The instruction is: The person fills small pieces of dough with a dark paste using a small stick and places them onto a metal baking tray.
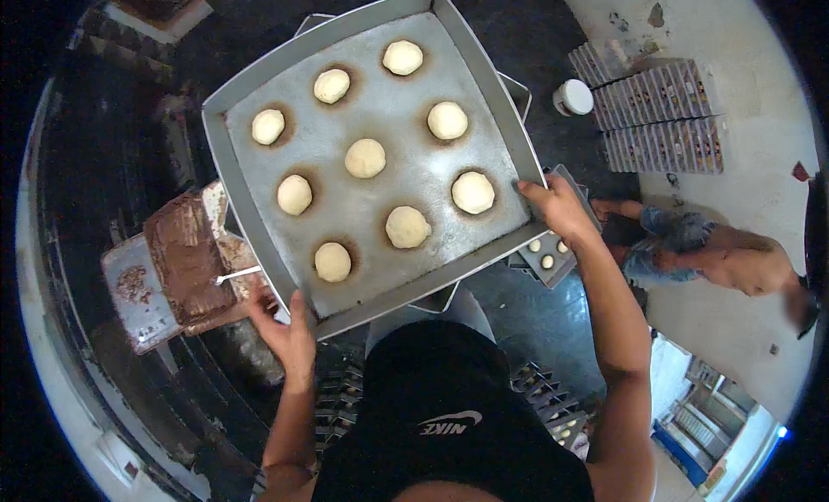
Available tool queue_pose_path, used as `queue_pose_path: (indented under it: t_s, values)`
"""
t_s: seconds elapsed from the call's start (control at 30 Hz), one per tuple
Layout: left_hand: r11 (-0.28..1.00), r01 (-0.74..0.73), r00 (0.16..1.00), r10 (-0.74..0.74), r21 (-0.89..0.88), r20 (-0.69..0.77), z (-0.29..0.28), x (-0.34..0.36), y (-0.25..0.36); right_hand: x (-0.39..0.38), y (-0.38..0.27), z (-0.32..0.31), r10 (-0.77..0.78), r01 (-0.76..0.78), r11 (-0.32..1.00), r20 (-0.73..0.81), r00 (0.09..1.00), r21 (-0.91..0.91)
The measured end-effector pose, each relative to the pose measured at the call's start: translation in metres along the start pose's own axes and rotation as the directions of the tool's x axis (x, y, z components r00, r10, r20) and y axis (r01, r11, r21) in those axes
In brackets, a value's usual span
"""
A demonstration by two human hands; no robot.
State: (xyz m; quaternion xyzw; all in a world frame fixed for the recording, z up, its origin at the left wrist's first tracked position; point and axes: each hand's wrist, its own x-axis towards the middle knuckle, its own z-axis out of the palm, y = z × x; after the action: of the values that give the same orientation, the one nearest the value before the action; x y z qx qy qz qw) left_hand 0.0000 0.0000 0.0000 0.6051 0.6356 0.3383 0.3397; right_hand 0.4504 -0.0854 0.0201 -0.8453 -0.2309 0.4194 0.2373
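A large square metal baking tray (414, 172) is held up, tilted, in front of my body. Several pale round dough balls (365, 158) sit apart on it, many ringed by brownish marks on the metal. My left hand (287, 334) grips the near left corner, thumb over the rim. On the right, my right hand (563, 210) is closed on the near right corner, thumb on the rim and the other fingers mostly hidden beneath. Metal frame parts (515, 94) stick out from behind the tray.
To the left lie a brown-coated pan (186, 260) and a smeared metal sheet (131, 286). Another tray with dough balls (548, 262) is low at right, near a shirtless person (708, 256). A white bucket (577, 97) and stacked trays (661, 96) stand by the wall.
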Motion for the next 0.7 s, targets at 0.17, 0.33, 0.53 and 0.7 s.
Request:
queue_pose_path:
  t_s: [0.17,0.33,0.53,0.7]
  values:
    - [0.980,-0.195,0.979,0.191,0.047,0.070,0.028,-0.021,0.023,-0.030,0.075,-0.024,-0.098,0.114,0.976,-0.091,0.991,0.184]
    - [0.907,-0.417,0.898,0.402,0.055,0.181,0.056,-0.129,0.065,-0.125,0.262,-0.048,0.116,-0.005,0.895,-0.222,0.968,0.445]
    - [0.866,-0.448,0.748,0.499,-0.223,0.437,0.173,-0.289,0.082,-0.277,0.446,-0.114,0.468,-0.087,0.796,-0.517,0.717,0.599]
    - [0.887,-0.381,0.613,0.453,-0.260,0.648,0.186,-0.314,0.102,-0.372,0.473,-0.110,0.601,-0.248,0.736,-0.438,0.669,0.630]
